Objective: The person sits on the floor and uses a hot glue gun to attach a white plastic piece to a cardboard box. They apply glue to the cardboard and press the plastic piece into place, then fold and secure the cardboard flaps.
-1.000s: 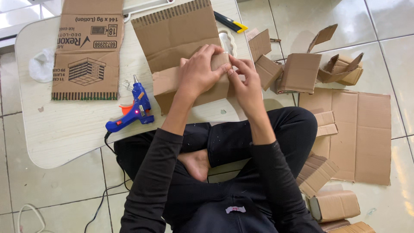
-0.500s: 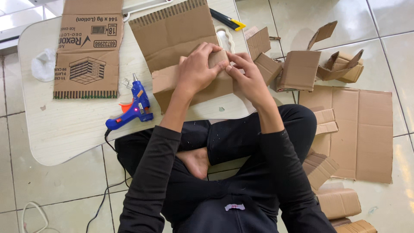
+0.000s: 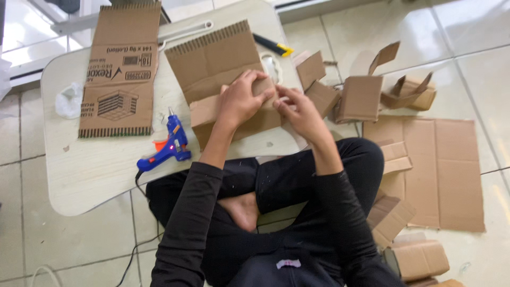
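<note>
Table (image 3: 85,175) on tiled floor (image 3: 478,48).

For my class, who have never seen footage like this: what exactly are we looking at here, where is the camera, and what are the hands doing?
There is no machine here. A person sits cross-legged on a tiled floor, and the camera is worn on their head, looking down at their own arms in black sleeves. In front of them is a low pale wooden table. The left hand and right hand both press on a small folded cardboard piece at the table's near edge. Also on the table lie a blue glue gun, a printed flattened cardboard sheet, a plain cardboard sheet and a yellow-tipped utility knife. More cardboard scraps lie on the floor to the right.
</note>
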